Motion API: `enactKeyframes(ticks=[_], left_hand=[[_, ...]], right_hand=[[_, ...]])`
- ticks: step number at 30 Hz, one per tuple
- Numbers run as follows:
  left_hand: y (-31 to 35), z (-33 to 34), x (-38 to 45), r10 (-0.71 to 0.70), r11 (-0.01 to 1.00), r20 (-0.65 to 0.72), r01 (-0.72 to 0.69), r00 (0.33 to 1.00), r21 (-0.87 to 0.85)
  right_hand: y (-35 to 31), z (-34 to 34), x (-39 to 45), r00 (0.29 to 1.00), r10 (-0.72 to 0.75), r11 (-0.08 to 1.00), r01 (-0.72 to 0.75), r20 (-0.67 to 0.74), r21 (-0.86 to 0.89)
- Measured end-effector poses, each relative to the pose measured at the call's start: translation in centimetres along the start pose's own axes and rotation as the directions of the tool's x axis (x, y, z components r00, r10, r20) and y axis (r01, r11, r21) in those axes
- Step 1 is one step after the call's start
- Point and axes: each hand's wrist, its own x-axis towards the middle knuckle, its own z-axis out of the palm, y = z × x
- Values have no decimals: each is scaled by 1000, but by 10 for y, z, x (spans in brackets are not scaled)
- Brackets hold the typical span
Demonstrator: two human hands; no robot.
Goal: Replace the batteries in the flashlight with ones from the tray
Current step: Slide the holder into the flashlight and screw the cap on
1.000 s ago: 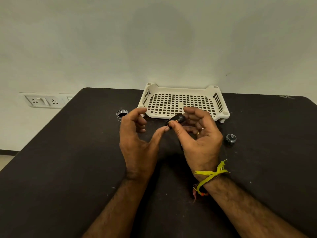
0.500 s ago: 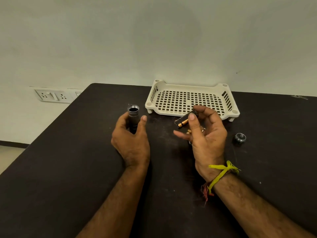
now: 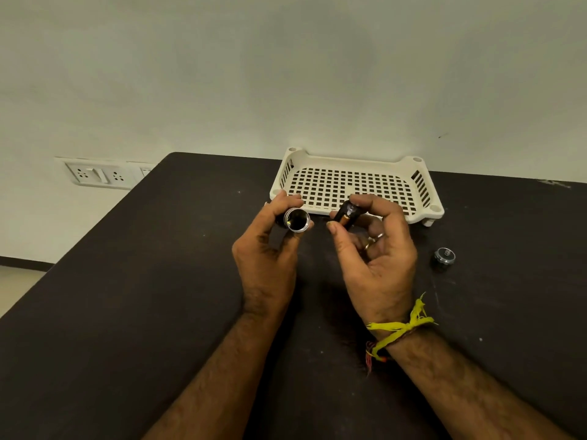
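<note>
My left hand grips the black flashlight body, tilted so its open silver-rimmed end faces me. My right hand pinches a black battery holder with copper-coloured cells between thumb and fingers, just right of the flashlight's open end and apart from it. The flashlight's end cap, with a spring inside, lies on the table to the right of my right hand. The white slotted tray stands behind both hands; nothing shows on its visible floor.
The dark table runs up to a pale wall. A wall socket panel sits left of the table's far corner. A yellow thread is tied on my right wrist.
My left hand picked the flashlight body up off the table and brought it toward the middle. My right hand turned the battery holder and moved it close to the flashlight's open end.
</note>
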Motion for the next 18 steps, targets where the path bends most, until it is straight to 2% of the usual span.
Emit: enactKeyframes(ticks=[5,9,11,14,18], left_hand=[[2,1,1,-61,998,29,61,998,15],[3,-1,2,-59,996,58,56,997,65],[3,-1,3,-63,995,69,58,996,77],[4,0,3,-58,995,71,52,996,87],[4,0,2,-68,996,74,63,995,63]], right_hand=[[-3,1,1,995,97,985,-93,-19,143],[-7,4,2,968,245,909,-212,-49,360],[-8,3,3,954,294,877,-243,-64,414],[-7,2,6,949,309,874,-256,-67,412],[-8,1,6,969,242,935,-217,-58,281]])
